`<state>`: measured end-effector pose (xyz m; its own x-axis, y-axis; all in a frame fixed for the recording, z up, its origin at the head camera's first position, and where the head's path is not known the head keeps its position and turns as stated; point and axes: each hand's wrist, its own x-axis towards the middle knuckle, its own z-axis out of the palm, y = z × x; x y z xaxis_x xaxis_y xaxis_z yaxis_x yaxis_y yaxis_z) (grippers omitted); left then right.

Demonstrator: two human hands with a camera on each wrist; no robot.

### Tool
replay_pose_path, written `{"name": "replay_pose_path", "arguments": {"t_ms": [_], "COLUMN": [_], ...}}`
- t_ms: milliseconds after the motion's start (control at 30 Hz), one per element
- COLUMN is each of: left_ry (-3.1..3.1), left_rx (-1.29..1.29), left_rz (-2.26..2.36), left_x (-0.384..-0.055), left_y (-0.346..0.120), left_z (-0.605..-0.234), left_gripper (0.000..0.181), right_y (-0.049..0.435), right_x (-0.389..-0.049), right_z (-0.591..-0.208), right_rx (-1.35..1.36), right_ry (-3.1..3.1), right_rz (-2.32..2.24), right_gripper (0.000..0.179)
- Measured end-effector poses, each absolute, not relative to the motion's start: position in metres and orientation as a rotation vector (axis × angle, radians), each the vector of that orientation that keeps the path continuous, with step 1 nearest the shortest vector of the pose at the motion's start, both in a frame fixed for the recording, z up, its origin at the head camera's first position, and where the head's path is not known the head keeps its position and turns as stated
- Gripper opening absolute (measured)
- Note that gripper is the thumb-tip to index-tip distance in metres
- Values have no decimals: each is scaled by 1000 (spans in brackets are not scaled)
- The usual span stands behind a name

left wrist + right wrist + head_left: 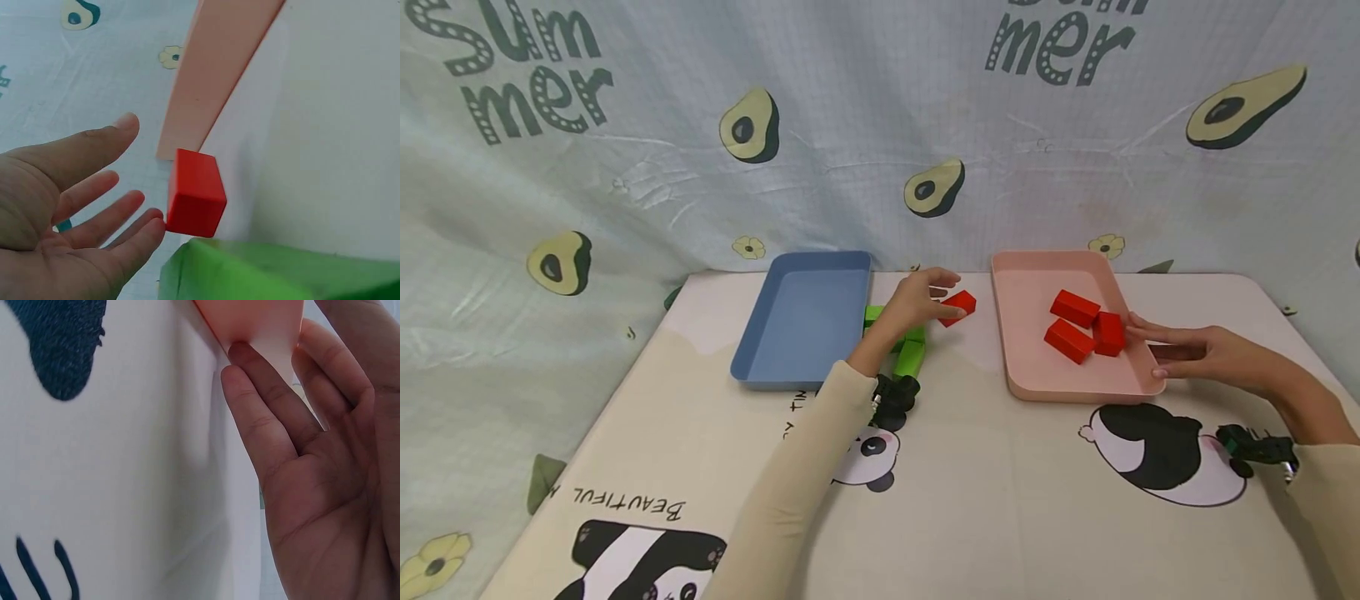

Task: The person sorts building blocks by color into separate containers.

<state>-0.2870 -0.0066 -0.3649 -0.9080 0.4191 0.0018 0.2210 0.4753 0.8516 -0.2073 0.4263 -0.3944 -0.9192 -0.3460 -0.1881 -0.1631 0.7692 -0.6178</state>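
Observation:
My left hand is at a red block on the table between two trays. In the left wrist view the thumb stands well apart from this block, and the nearest fingertip is right at its side. On the right, my right hand rests its extended fingers against the right side of the pink tray. Fingertips meet the tray's outer wall in the right wrist view. Three red blocks lie inside that tray, near its right side.
Several green blocks lie by the right side of a blue tray, partly hidden under my left forearm. A patterned curtain hangs behind the table's far edge. The panda-printed cloth covers the table.

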Motion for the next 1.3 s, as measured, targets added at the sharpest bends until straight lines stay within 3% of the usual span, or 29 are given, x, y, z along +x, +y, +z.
{"name": "replay_pose_path", "arguments": {"t_ms": [400, 900, 1300], "left_ry": [2607, 2441, 2441], "left_rx": [417, 730, 745], "left_rz": [1165, 1004, 1052], "left_x": [-299, -313, -319], "left_y": [9, 18, 10], "left_z": [-370, -369, -375], "left_gripper": [47, 44, 35], "right_y": [426, 424, 424], "right_x": [-207, -207, -208], "right_z": [-394, -393, -393], "right_rx": [-359, -357, -347], "right_ry": [2665, 2655, 2641], "right_rz": [-881, -885, -892], "right_gripper": [77, 80, 79]}}
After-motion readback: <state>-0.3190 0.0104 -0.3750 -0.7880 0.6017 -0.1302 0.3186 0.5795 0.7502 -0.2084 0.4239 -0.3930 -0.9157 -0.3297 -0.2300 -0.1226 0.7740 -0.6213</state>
